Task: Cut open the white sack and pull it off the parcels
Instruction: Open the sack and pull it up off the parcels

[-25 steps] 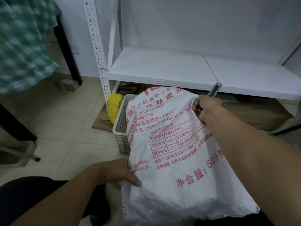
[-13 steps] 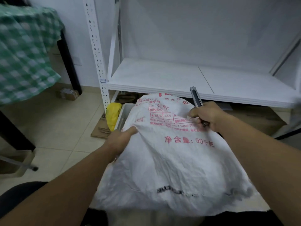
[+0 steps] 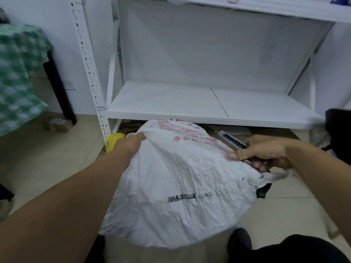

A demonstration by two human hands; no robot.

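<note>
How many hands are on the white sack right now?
2. The left hand grips the white sack at its far left edge; the right hand pinches its right edge while also holding the knife.
</note>
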